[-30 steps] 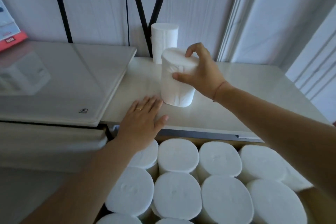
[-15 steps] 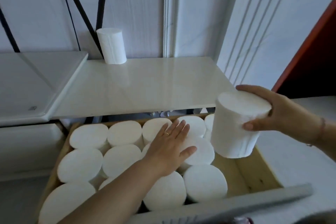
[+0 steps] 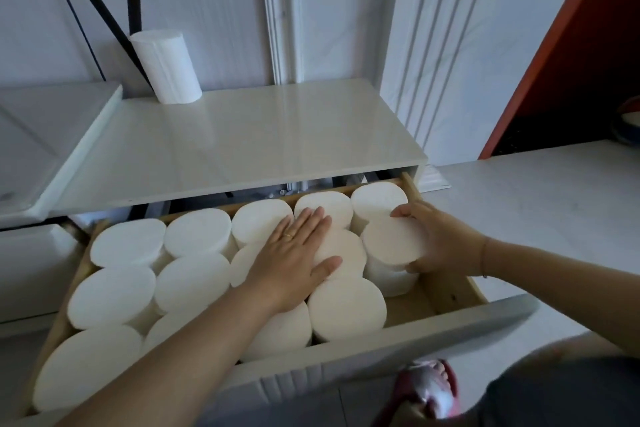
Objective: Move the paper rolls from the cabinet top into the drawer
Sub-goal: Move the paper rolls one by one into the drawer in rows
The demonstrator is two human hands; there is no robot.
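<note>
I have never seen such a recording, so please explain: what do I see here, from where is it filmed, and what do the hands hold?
There is no machine: a person wears a camera on the head, looking down at both hands. The right hand grips a paper roll and sets it into the open drawer, which is nearly full of upright rolls. The left hand lies flat on the packed rolls, holding nothing. One last roll stands on the cabinet top.

Cabinet top [image 3: 242, 149]: glossy, smooth, reflective white finish. Drawer [image 3: 446, 295] interior: bare light wood, matt; front panel pale and ribbed. Paper rolls [image 3: 197, 236]: soft, matt white paper, faintly fibrous ends.
</note>
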